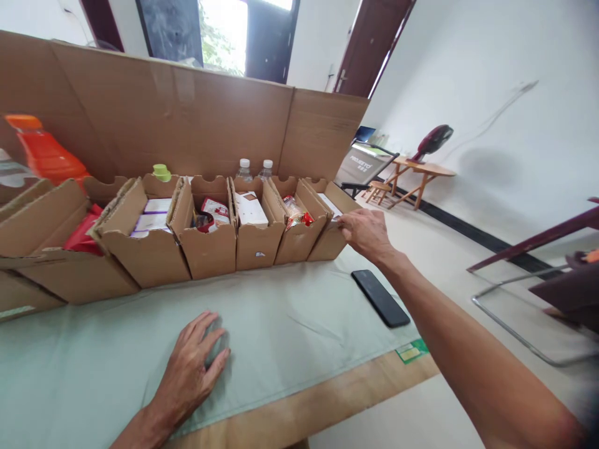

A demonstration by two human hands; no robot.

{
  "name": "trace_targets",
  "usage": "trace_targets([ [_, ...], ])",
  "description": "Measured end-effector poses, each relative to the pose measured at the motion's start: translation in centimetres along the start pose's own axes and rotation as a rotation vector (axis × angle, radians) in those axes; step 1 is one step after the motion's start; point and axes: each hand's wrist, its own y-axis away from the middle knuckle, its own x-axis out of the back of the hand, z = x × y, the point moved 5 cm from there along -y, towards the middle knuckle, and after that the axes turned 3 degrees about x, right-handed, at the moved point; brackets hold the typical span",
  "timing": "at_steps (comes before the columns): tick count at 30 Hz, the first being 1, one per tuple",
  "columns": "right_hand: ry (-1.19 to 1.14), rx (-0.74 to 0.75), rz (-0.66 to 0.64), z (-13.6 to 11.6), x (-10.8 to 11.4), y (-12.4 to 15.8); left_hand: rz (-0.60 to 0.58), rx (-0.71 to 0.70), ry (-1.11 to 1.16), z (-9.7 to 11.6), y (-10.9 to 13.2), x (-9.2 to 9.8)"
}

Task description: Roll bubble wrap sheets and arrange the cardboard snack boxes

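My right hand (365, 232) reaches out to the rightmost cardboard box (333, 240) in a row of open boxes; its fingers are pinched on a flat white item (330, 204) at the box's edge. My left hand (191, 368) rests on the pale green cloth (281, 337), fingers cupped over a small grey object (216, 344) that is mostly hidden. A black phone (380, 297) lies on the cloth just below my right wrist.
Several open cardboard boxes (208, 234) hold packets and cartons. Behind them stand an orange bottle (44, 153), two water bottles (255, 169) and a tall cardboard wall (187, 118). A folding table with a fan (423, 168) is at the far right.
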Motion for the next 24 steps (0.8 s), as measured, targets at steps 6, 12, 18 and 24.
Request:
trace_targets([
  [6, 0.088, 0.136, -0.123, -2.6, 2.8, 3.2, 0.026, 0.024, 0.011, 0.0, 0.2, 0.1],
  [12, 0.108, 0.249, -0.284, -7.5, 6.2, 5.4, 0.049, -0.009, 0.054, 0.7, 0.4, 0.7],
  [18, -0.160, 0.284, -0.384, -15.0, 9.3, 4.4, 0.084, 0.015, 0.107, 0.6, 0.1, 1.7],
  [24, -1.039, 0.293, -0.167, -19.3, 13.7, 4.2, 0.067, 0.092, 0.158, 0.0, -0.1, 2.3],
])
